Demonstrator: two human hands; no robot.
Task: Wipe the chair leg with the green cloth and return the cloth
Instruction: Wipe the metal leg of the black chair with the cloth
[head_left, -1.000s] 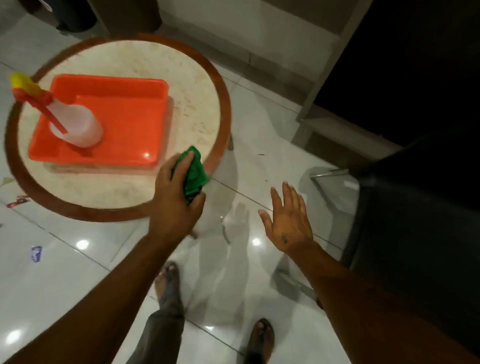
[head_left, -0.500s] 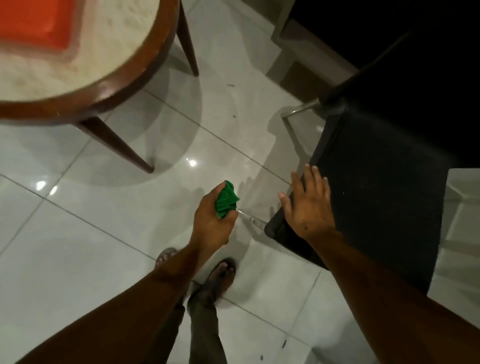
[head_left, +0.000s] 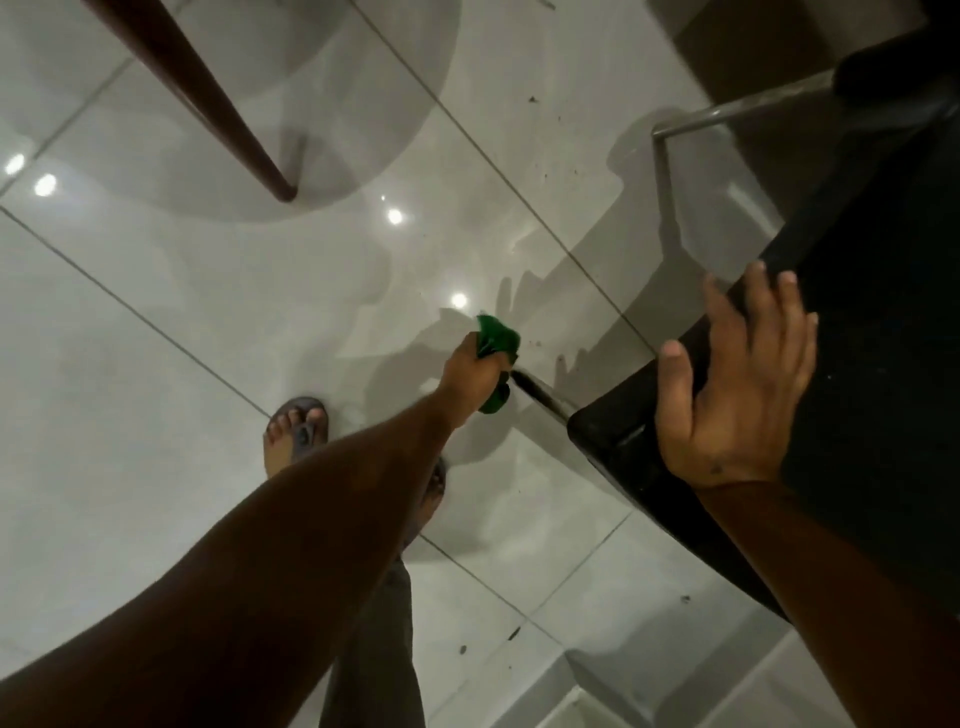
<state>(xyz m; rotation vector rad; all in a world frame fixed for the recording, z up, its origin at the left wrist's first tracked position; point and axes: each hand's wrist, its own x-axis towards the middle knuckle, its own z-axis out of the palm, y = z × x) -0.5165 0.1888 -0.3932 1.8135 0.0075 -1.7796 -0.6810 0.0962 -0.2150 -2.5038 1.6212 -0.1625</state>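
Note:
My left hand (head_left: 474, 369) is low near the floor, closed around the bunched green cloth (head_left: 497, 340). The cloth is wrapped on the lower end of the chair's thin metal front leg (head_left: 543, 392), which slants up to the black seat (head_left: 857, 364). My right hand (head_left: 737, 374) lies flat on the seat's near front corner, fingers spread over its edge. The leg's foot is hidden behind the cloth and my hand.
A brown wooden table leg (head_left: 208, 98) slants down at the upper left. Another metal chair leg (head_left: 662, 171) stands at the upper right. My sandalled foot (head_left: 296, 431) is on the glossy white tiled floor (head_left: 156, 364), just left of my arm.
My view has dropped from the table to the floor. My left hand carried the cloth down onto the chair leg and slid lower along it; my right hand settled on the seat corner.

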